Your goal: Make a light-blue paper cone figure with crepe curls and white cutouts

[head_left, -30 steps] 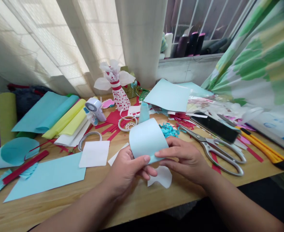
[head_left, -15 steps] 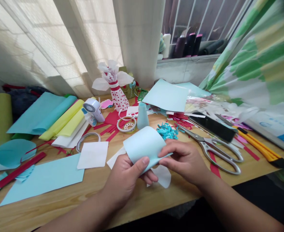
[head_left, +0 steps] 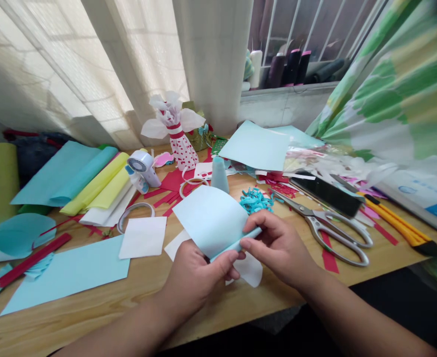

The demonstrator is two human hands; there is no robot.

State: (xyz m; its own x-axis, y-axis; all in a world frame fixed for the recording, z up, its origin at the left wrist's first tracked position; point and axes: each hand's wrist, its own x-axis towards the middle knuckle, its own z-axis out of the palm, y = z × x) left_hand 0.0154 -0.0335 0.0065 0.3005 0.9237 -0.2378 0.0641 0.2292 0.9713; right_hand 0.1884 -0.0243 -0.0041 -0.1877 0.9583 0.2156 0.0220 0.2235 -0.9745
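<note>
Between both hands is a light blue sheet of paper, its near edge rolled into a narrow tube and the rest curving up and away. My left hand grips the rolled edge at its left end, thumb on top and fingers beneath. At the right end my right hand pinches the roll between thumb and fingers. Beyond the sheet stands a light blue paper cone. Shredded blue paper lies just past my right hand. A white paper piece rests on the table under the hands.
Scissors, a phone and a yellow utility knife lie to the right. On the left are a blue sheet, a white square, a tape roll and a small fan. A heart-patterned paper bundle stands behind.
The sheet's near edge is now rolled into a tighter tube, and its free part has opened out to the left. Both hands stay in nearly the same place.
</note>
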